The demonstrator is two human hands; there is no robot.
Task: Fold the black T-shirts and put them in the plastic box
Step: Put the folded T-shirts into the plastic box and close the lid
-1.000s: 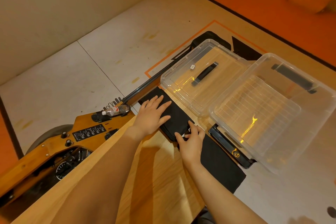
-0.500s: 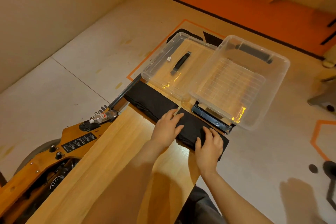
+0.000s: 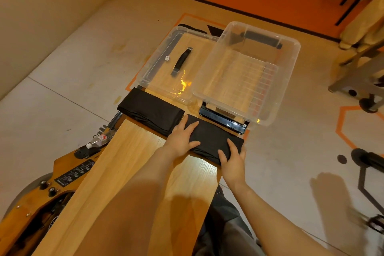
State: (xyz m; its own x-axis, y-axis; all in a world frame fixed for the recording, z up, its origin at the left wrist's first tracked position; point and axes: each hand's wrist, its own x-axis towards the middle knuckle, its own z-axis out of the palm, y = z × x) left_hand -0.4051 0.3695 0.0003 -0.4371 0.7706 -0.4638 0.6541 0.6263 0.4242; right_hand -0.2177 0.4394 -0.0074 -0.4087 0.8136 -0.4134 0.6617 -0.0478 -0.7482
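Two folded black T-shirts lie side by side on the wooden table (image 3: 128, 164). The left T-shirt (image 3: 150, 111) rests untouched near the table's left edge. The right T-shirt (image 3: 212, 137) lies at the right edge. My left hand (image 3: 181, 140) presses flat on its left end with straight fingers. At its right end, my right hand (image 3: 232, 159) lies on the cloth with fingers extended, thumb at the cloth's edge. The clear plastic box (image 3: 291, 62) stands empty just beyond the T-shirts, and its clear lid (image 3: 158, 64) with a black handle lies beside it on the left.
A black latch (image 3: 223, 119) of the box sits just behind the right T-shirt. A plastic bottle (image 3: 98, 140) lies on the wooden structure left of the table. A wheeled frame (image 3: 357, 81) stands on the floor at the right.
Both hands left the left T-shirt and shifted to the right one, which went from a long strip hanging off the table edge to a short folded bundle. My view swung right.
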